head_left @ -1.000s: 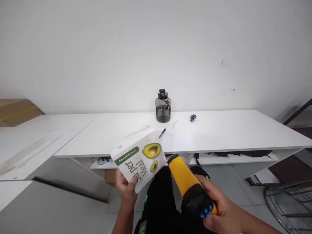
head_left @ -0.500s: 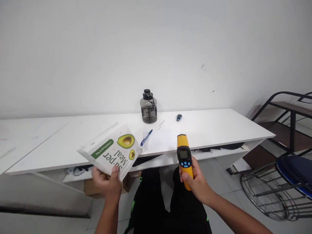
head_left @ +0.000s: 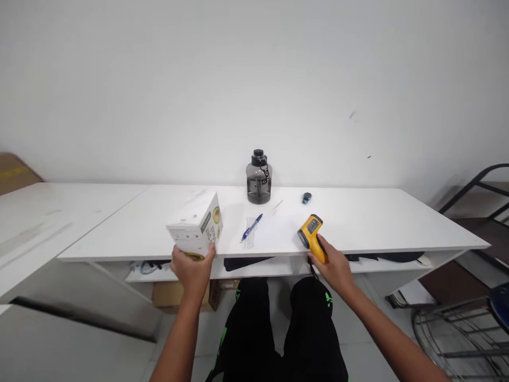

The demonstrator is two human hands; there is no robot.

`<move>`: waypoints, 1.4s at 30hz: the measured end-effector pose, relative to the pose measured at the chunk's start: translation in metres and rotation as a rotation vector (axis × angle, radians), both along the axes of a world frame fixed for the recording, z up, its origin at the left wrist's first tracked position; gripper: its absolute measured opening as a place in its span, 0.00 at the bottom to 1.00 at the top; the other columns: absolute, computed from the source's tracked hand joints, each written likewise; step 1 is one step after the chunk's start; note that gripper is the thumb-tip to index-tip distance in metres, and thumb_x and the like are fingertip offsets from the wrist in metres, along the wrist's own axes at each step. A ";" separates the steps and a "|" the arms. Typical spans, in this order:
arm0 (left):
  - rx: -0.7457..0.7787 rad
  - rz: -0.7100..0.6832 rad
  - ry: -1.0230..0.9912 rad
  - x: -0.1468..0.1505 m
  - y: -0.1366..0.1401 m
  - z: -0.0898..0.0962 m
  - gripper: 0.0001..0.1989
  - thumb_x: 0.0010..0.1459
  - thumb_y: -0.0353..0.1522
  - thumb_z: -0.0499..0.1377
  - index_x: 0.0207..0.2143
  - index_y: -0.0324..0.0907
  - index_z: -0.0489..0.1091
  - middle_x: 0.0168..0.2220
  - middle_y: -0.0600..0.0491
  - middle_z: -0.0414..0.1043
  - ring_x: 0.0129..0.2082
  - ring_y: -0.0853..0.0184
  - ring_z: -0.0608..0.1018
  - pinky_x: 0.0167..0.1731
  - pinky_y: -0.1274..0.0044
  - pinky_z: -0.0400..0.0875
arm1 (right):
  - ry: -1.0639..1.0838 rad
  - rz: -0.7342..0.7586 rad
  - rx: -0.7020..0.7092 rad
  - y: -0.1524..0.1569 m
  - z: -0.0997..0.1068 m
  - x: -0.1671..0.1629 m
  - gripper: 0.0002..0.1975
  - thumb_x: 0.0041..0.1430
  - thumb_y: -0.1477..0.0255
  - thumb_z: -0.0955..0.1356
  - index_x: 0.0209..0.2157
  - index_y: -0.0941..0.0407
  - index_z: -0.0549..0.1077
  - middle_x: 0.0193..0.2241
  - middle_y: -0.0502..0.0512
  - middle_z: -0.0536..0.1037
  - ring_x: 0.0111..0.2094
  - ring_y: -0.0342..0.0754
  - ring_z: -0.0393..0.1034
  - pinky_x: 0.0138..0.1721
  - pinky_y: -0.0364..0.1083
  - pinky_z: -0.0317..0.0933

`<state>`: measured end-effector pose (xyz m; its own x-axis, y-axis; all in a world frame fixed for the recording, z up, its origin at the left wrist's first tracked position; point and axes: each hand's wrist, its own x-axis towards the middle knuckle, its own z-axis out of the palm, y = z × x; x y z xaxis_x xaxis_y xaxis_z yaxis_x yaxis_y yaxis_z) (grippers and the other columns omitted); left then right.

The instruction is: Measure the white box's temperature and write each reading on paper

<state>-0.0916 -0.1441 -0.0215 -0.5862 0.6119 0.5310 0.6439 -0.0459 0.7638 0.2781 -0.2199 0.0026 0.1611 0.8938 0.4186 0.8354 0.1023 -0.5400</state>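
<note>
My left hand (head_left: 193, 268) grips the lower end of a white carton (head_left: 186, 231) printed with avocados and green lettering. The carton is tilted above the front edge of the white desk (head_left: 131, 228). In my right hand (head_left: 334, 265) is a yellow and black infrared thermometer (head_left: 313, 237), its fingers wrapped round the handle and its nose turned to the left. Between the two hands a blue pen (head_left: 251, 228) lies on a sheet of white paper (head_left: 274, 233), part of which the thermometer hides.
A grey water bottle (head_left: 259, 178) stands near the wall, with a small dark object (head_left: 306, 198) to its right. Cardboard boxes (head_left: 169, 294) sit below the desk. A black metal rack (head_left: 473, 185) and a wire-framed stool (head_left: 457, 334) are at the right.
The carton has swung from showing its broad front to showing its side. The thermometer has turned leftward and moved over the paper's right part. The camera view has shifted left.
</note>
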 end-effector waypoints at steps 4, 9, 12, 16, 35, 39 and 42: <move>0.011 0.067 0.054 0.002 0.018 -0.009 0.46 0.44 0.48 0.65 0.59 0.34 0.54 0.51 0.37 0.66 0.56 0.47 0.66 0.60 0.54 0.51 | -0.431 -0.133 0.039 0.045 -0.011 0.029 0.24 0.65 0.60 0.61 0.56 0.60 0.70 0.38 0.64 0.79 0.37 0.56 0.73 0.39 0.49 0.59; 0.047 0.087 0.035 0.005 0.025 -0.024 0.47 0.45 0.47 0.65 0.61 0.33 0.50 0.55 0.36 0.62 0.59 0.48 0.62 0.62 0.54 0.47 | -0.406 -0.326 -0.165 0.078 -0.007 0.045 0.27 0.64 0.58 0.60 0.58 0.60 0.68 0.41 0.64 0.79 0.42 0.58 0.70 0.40 0.51 0.61; 0.076 0.093 -0.017 0.008 0.027 -0.031 0.47 0.45 0.46 0.65 0.61 0.33 0.49 0.56 0.35 0.58 0.61 0.46 0.57 0.62 0.54 0.47 | -0.371 -0.403 -0.168 0.085 -0.003 0.045 0.28 0.63 0.56 0.62 0.57 0.60 0.69 0.50 0.69 0.74 0.51 0.64 0.66 0.45 0.55 0.61; 0.103 0.043 -0.023 0.024 0.029 -0.035 0.48 0.47 0.45 0.64 0.62 0.33 0.45 0.57 0.33 0.55 0.61 0.46 0.57 0.61 0.53 0.51 | -0.571 -0.261 0.097 0.089 0.002 0.022 0.23 0.64 0.66 0.62 0.56 0.63 0.69 0.59 0.74 0.65 0.61 0.68 0.54 0.53 0.62 0.54; 0.121 -0.029 0.100 0.033 0.025 -0.048 0.44 0.47 0.43 0.65 0.61 0.37 0.49 0.49 0.40 0.62 0.53 0.49 0.66 0.54 0.53 0.60 | -0.074 0.358 0.055 0.183 0.021 -0.113 0.17 0.69 0.66 0.57 0.49 0.59 0.70 0.32 0.61 0.81 0.34 0.52 0.75 0.36 0.47 0.59; 0.118 -0.024 0.109 0.032 0.025 -0.049 0.44 0.45 0.43 0.66 0.60 0.38 0.51 0.47 0.41 0.64 0.51 0.50 0.68 0.53 0.54 0.61 | 0.649 0.412 -0.069 0.167 0.012 -0.128 0.21 0.63 0.56 0.61 0.49 0.57 0.66 0.32 0.56 0.79 0.31 0.49 0.74 0.33 0.45 0.62; 0.101 -0.042 0.106 0.032 0.022 -0.048 0.45 0.45 0.42 0.66 0.60 0.38 0.50 0.48 0.42 0.63 0.51 0.51 0.67 0.53 0.55 0.61 | 0.649 0.484 -0.182 0.154 0.010 -0.137 0.19 0.59 0.53 0.64 0.35 0.56 0.71 0.25 0.50 0.74 0.28 0.48 0.70 0.33 0.46 0.60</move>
<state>-0.0593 -0.1222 -0.0697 -0.4987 0.5751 0.6485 0.7165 -0.1474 0.6818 0.1407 -0.0659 0.0130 -0.0993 0.9710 0.2175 0.2382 0.2354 -0.9423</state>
